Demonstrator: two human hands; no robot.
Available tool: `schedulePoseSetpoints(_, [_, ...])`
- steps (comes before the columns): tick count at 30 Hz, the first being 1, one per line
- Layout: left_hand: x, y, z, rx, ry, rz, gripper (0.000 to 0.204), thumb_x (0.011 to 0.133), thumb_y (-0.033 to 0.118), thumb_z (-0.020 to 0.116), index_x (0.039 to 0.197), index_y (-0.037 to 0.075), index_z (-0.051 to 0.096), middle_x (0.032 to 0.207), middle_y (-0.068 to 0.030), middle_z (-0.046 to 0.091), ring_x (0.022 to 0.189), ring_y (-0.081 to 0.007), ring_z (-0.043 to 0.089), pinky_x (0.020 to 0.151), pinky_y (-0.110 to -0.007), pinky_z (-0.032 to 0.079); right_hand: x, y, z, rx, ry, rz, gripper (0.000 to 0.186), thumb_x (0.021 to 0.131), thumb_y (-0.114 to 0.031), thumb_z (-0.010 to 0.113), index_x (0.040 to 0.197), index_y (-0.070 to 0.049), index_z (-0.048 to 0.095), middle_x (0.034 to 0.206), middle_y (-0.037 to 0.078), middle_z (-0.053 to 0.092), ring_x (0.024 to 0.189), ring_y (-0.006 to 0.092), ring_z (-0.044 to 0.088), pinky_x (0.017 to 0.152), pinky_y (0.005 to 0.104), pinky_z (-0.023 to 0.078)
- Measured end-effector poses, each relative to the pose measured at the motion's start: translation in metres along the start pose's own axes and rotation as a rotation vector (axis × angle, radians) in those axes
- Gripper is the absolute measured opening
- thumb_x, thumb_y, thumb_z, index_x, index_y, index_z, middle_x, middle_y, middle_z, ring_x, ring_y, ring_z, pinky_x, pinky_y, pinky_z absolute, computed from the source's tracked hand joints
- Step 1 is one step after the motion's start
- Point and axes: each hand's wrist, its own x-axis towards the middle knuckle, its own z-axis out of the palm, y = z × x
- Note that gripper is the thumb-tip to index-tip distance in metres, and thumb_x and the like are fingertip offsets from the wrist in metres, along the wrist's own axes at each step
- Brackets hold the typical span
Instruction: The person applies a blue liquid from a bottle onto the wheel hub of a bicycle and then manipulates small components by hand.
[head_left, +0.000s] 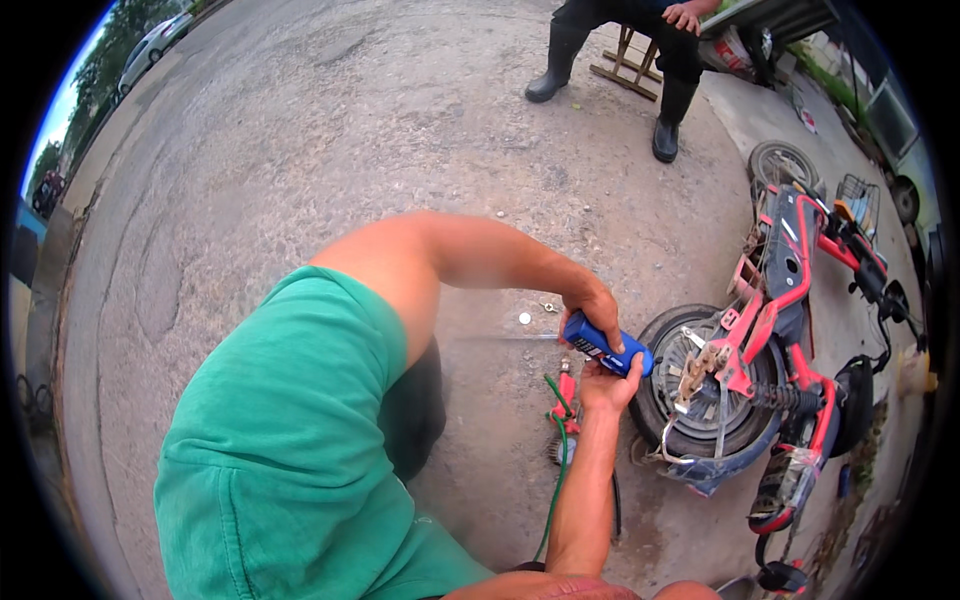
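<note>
Both my hands are closed around a blue bottle [607,348] held tilted beside the wheel of a red motorbike. My left hand [597,310] grips it from above and my right hand [610,385] holds it from below. A thin pale streak [510,337] runs left from the bottle's far end; I cannot tell whether it is liquid or a thin rod. The rear wheel [690,385] lies just right of the bottle. Below my hands, a red tool with a round gauge [565,450] and a green hose [556,500] rests on the ground, partly behind my right forearm.
The red motorbike [790,280] lies on its side at the right. A round white piece [525,318] and a small metal part [549,307] lie near my left hand. A person in black boots [675,120] sits on a wooden stool [630,70] at the back.
</note>
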Motion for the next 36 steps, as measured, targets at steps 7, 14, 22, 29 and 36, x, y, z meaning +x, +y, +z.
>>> schedulePoseSetpoints(7, [0.018, -0.008, -0.006, 0.067, 0.052, 0.084, 0.053, 0.087, 0.045, 0.069, 0.111, -0.002, 0.063, 0.095, -0.0163, 0.068, 0.076, -0.0279, 0.070, 0.065, -0.042, 0.060, 0.000, 0.000, 0.002, 0.012, -0.016, 0.007, 0.056, 0.088, -0.048, 0.064, 0.124, -0.006, 0.053, 0.114, 0.005, 0.061, 0.095, 0.0175, 0.060, 0.072, 0.0274, 0.050])
schedulePoseSetpoints(14, [0.018, -0.009, -0.005, 0.205, 0.193, 0.201, 0.054, 0.080, 0.040, 0.077, 0.113, -0.001, 0.065, 0.102, -0.0142, 0.069, 0.090, -0.0254, 0.068, 0.073, -0.041, 0.056, -0.004, 0.000, 0.005, -0.004, -0.033, 0.006, 0.061, 0.088, -0.047, 0.064, 0.129, -0.004, 0.049, 0.119, 0.008, 0.060, 0.101, 0.0194, 0.061, 0.077, 0.0300, 0.053])
schedulePoseSetpoints(22, [0.003, -0.001, -0.004, 0.219, 0.225, 0.218, 0.056, 0.076, 0.038, 0.080, 0.116, 0.001, 0.066, 0.107, -0.0146, 0.069, 0.097, -0.0260, 0.066, 0.081, -0.041, 0.053, 0.006, -0.001, -0.004, 0.040, -0.110, 0.014, 0.061, 0.093, -0.047, 0.060, 0.134, -0.004, 0.046, 0.127, 0.011, 0.058, 0.108, 0.0224, 0.060, 0.080, 0.0327, 0.055])
schedulePoseSetpoints(29, [0.002, 0.004, -0.001, 0.310, 0.298, 0.228, 0.053, 0.080, 0.035, 0.077, 0.119, 0.001, 0.065, 0.111, -0.0167, 0.068, 0.104, -0.0268, 0.065, 0.088, -0.039, 0.051, 0.010, 0.000, -0.009, -0.013, -0.060, -0.056, 0.056, 0.094, -0.047, 0.059, 0.131, -0.006, 0.050, 0.123, 0.007, 0.060, 0.107, 0.0197, 0.059, 0.088, 0.0341, 0.050])
schedulePoseSetpoints(36, [-0.003, 0.011, -0.003, 0.292, 0.263, 0.164, 0.053, 0.080, 0.036, 0.075, 0.116, -0.001, 0.065, 0.107, -0.0166, 0.069, 0.096, -0.0244, 0.066, 0.084, -0.038, 0.051, 0.008, 0.003, -0.006, -0.003, -0.063, -0.073, 0.047, 0.094, -0.047, 0.062, 0.124, -0.011, 0.056, 0.112, 0.004, 0.065, 0.095, 0.0156, 0.063, 0.077, 0.0295, 0.054])
